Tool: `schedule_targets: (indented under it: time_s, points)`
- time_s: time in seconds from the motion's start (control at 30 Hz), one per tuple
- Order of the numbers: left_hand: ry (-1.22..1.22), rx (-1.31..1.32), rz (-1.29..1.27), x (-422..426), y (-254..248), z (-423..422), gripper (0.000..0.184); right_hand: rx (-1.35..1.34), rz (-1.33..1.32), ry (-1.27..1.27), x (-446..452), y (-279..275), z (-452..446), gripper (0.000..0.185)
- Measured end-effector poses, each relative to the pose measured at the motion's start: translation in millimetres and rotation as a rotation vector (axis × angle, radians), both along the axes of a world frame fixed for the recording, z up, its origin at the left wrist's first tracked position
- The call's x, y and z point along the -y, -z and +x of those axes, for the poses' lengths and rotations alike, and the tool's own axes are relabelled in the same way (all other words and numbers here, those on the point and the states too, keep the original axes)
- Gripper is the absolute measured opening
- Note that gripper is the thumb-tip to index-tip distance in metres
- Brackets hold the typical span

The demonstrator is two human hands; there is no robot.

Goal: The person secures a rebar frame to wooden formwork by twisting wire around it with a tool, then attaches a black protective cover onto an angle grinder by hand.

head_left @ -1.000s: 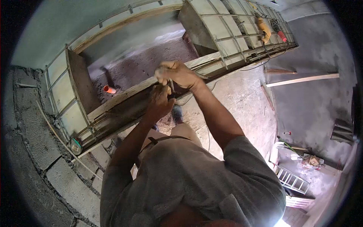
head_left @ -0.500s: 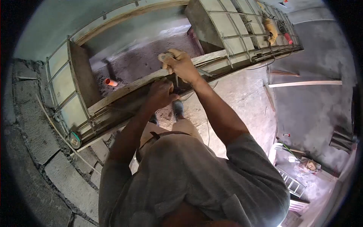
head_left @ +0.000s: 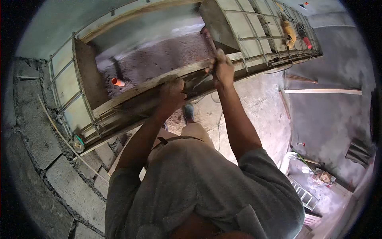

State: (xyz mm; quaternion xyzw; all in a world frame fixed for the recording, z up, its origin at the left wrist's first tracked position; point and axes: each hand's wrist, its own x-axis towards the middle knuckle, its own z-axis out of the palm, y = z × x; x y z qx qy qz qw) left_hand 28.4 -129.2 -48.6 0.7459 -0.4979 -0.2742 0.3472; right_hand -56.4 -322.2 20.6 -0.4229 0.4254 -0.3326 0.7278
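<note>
A long wooden board (head_left: 139,91) forms the near edge of a recess in front of me. My left hand (head_left: 172,96) is closed at the board's near face, its fingertips pinched near the edge; what they hold, if anything, is hidden. Further right, my right hand (head_left: 223,71) is closed around the lower end of a slim stick-like handle (head_left: 211,41), which slants up into the recess beside a panel. The reddish upper end shows, but the tool's kind is unclear. A thin metal rod (head_left: 200,81) slants between the hands below the board.
An orange pipe (head_left: 118,82) stands in the recess. Pale panels carry a metal bar grid (head_left: 250,36), with a yellow power tool (head_left: 289,35) farther along. A tape measure (head_left: 78,144) rests at left near concrete blocks (head_left: 73,181). A ladder (head_left: 304,194) lies lower right.
My right hand has moved right along the board, away from my left hand, and now grips the slim handle. My left hand has shifted slightly right and stays at the board.
</note>
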Motion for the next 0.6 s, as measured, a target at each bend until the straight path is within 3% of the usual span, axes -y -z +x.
schedule_targets:
  time_s: [0.1,0.17,0.23,0.3,0.33,0.37,0.43,0.5,0.57,0.6]
  points:
    - [-0.169,0.137,-0.390,0,14,0,0.038,0.216,0.021,0.222,-25,3,-49,0.026]
    - [-0.064,0.003,0.061,2,-20,11,0.038,0.215,-0.092,0.225,-44,4,-61,0.027]
    - [-0.039,0.025,0.092,3,-21,14,0.037,0.177,-0.200,0.243,-40,17,-67,0.029]
    - [-0.012,0.041,0.118,7,-25,14,0.036,0.018,-0.256,0.074,-31,3,-53,0.026]
    - [0.052,0.163,0.214,11,-31,15,0.034,-0.219,-0.977,-0.097,-10,13,-41,0.024]
    - [0.110,0.286,0.314,12,-37,14,0.033,-0.175,-0.817,-0.324,-11,1,-21,0.024]
    - [0.129,0.299,0.273,8,-53,14,0.030,-0.190,-0.458,-0.739,-13,-25,19,0.028]
    - [0.149,0.308,0.215,3,-65,15,0.028,-0.436,-0.559,-1.199,-41,-86,47,0.034]
    - [0.144,0.277,0.202,-5,-63,13,0.028,-0.318,-0.971,-1.619,-74,-87,60,0.048]
    - [0.129,0.247,0.218,-6,-58,12,0.028,-0.316,-0.982,-1.617,-76,-93,56,0.048]
